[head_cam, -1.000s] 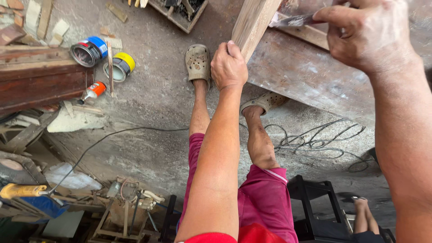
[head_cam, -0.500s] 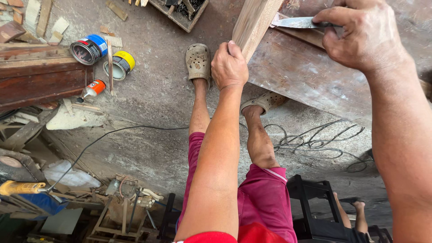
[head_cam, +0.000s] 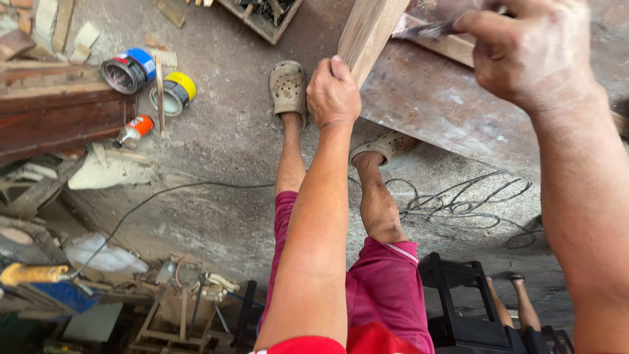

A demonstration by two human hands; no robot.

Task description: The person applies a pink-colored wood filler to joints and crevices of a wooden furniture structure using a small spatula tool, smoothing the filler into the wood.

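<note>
My left hand (head_cam: 333, 92) grips the near end of a pale wooden plank (head_cam: 371, 29) that slants up toward the top edge. My right hand (head_cam: 531, 56) is closed around a thin metal blade-like tool (head_cam: 422, 29), its tip pointing left beside the plank. Both arms reach out over a stained wooden bench top (head_cam: 452, 108). Below I see my legs in red shorts (head_cam: 383, 288) and worn clogs (head_cam: 287, 85) on a concrete floor.
Two paint tins, one blue (head_cam: 129, 69) and one yellow (head_cam: 173, 93), and a small orange bottle (head_cam: 134, 130) lie at the left. Dark boards (head_cam: 59, 121) are stacked beside them. Tangled wire (head_cam: 458, 203) lies at the right. A black stool (head_cam: 458, 305) and another person's feet (head_cam: 514, 305) are lower right.
My right hand with the blade has shifted slightly left and up toward the plank. The left hand keeps its grip on the plank.
</note>
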